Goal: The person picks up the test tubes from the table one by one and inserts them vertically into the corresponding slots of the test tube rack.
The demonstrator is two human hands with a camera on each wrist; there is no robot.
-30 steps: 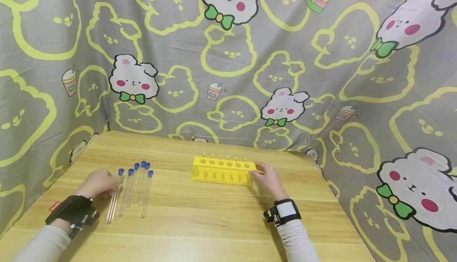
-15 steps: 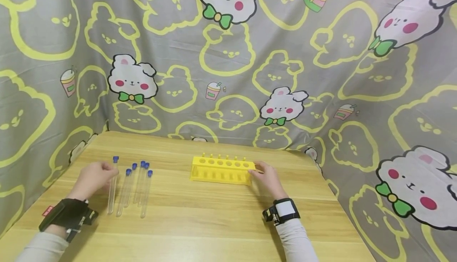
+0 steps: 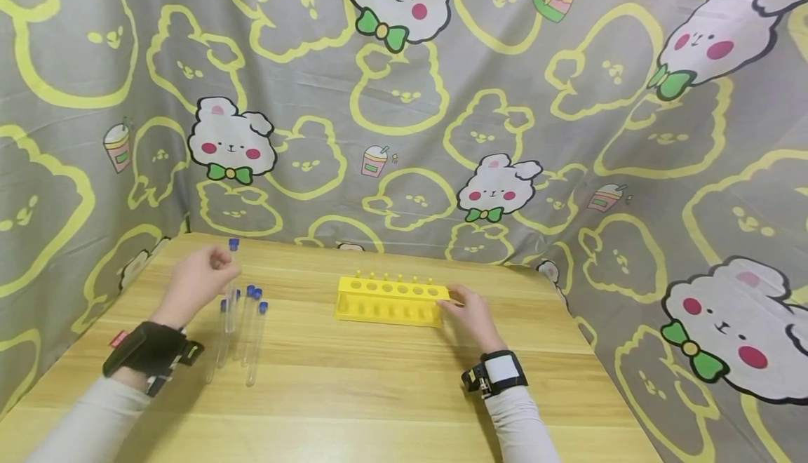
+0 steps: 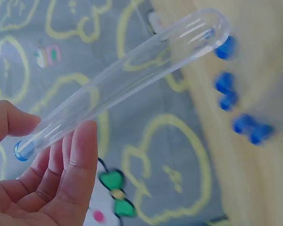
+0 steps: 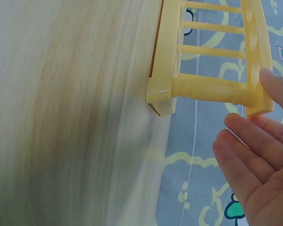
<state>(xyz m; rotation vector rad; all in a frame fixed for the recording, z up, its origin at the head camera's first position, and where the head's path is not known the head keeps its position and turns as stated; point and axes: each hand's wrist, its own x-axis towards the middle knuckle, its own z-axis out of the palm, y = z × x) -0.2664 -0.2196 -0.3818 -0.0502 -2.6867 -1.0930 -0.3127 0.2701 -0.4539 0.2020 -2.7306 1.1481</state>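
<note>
In the head view my left hand (image 3: pixel 197 282) is raised at the left, pinching a clear test tube (image 4: pixel 127 82) near its blue cap (image 4: pixel 24 149). The left wrist view shows thumb and fingers on either side of the capped end, with the rounded bottom pointing away. Below that hand, several more blue-capped test tubes (image 3: pixel 254 340) lie on the table. My right hand (image 3: pixel 475 317) grips the right end of a yellow test tube rack (image 3: pixel 391 296). Its thumb is on the rack's upper plate in the right wrist view, other fingers by the end. The rack's holes hold no tubes.
The wooden table (image 3: pixel 353 393) carries the tubes on its left and the rack toward the back middle. A grey curtain (image 3: pixel 315 84) with cartoon prints hangs behind and along both sides.
My left hand has picked the leftmost test tube up, lifting it upright off the table and moving it up and slightly right over the others. The right hand stays at the rack.
</note>
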